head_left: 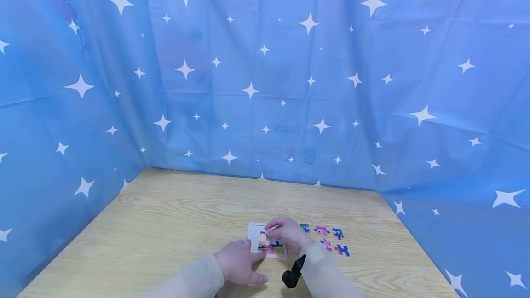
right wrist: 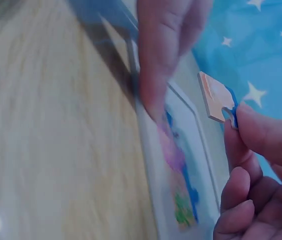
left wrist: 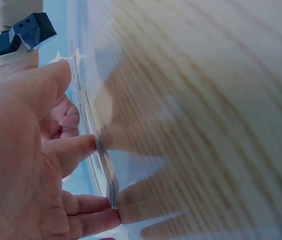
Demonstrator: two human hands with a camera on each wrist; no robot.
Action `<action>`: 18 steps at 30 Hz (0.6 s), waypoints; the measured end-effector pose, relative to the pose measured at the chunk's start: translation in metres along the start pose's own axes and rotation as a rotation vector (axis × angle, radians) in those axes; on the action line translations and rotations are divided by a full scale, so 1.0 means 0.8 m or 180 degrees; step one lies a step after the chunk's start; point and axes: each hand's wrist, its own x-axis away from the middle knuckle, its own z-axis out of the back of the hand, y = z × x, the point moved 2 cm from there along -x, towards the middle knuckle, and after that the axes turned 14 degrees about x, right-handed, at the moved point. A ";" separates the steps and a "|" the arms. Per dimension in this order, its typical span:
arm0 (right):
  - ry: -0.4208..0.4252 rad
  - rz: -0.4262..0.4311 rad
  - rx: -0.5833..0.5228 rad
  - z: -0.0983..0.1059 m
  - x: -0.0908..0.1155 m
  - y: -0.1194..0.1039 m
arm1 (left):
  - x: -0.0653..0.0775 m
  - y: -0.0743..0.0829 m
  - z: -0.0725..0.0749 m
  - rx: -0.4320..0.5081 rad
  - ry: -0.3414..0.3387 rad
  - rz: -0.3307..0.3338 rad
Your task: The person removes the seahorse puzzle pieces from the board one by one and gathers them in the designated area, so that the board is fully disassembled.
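My right hand (head_left: 290, 234) pinches a jigsaw puzzle piece (right wrist: 215, 97) between thumb and fingers, raised just above a white puzzle tray (head_left: 253, 230). The piece is peach and white with a blue edge. Assembled pieces (right wrist: 175, 162) in pink, green and dark blue lie along the near side of the tray. My left hand (head_left: 241, 262) rests at the tray's near left corner. Its extended fingers (left wrist: 76, 152) touch the tray's rim, and the thumb points away from it. Part of the tray is hidden behind the right hand.
Several loose puzzle pieces (head_left: 321, 230) in pink, purple and blue lie in two rows on the wooden table (head_left: 186, 210), right of the tray. A black wrist camera mount (head_left: 294, 272) sits on the right wrist. A blue starry curtain (head_left: 265, 72) surrounds the table's back and sides.
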 end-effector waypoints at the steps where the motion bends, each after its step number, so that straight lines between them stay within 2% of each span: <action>1: 0.0018 -0.0001 0.0038 0.004 0.001 0.002 | 0.000 0.000 0.000 0.0000 -0.0011 0.0014; 12: 0.0079 -0.0089 0.0191 0.052 0.021 0.033 | 0.002 0.002 0.001 -0.0001 -0.0009 0.0081; 18: 0.0182 -0.0205 0.0216 0.069 0.033 0.056 | 0.002 0.001 0.000 0.0025 0.0013 0.0076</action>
